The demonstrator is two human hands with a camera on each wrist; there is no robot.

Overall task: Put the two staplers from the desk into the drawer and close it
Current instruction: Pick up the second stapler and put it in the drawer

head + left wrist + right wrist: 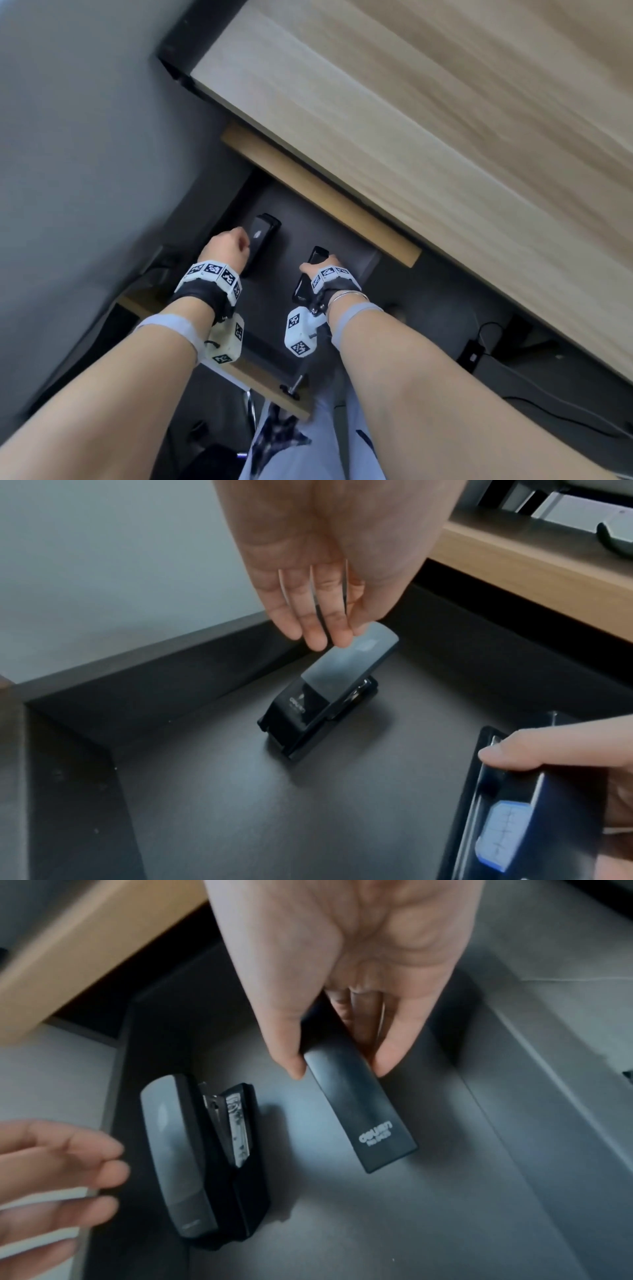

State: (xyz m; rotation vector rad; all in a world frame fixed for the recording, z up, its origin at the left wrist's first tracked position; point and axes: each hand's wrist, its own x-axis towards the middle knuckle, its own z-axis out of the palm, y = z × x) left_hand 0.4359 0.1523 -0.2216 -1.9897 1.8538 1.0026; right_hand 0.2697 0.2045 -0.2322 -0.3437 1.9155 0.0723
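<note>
The open dark drawer [279,310] sticks out from under the desk. One black stapler [262,236] [329,688] [202,1161] stands on the drawer floor at the left. My left hand [227,248] [322,637] hovers at its front end with straight fingers and grips nothing. A second black stapler [308,277] [363,1112] with white lettering is low over the drawer floor on the right. My right hand [322,269] [339,1066] pinches it between thumb and fingers. The right thumb [514,753] also shows on that stapler in the left wrist view.
The light wooden desk top [411,120] overhangs the back of the drawer. The drawer's wooden front with a metal handle [294,387] is near my legs [291,445]. A power adapter and cables [474,356] lie on the floor to the right.
</note>
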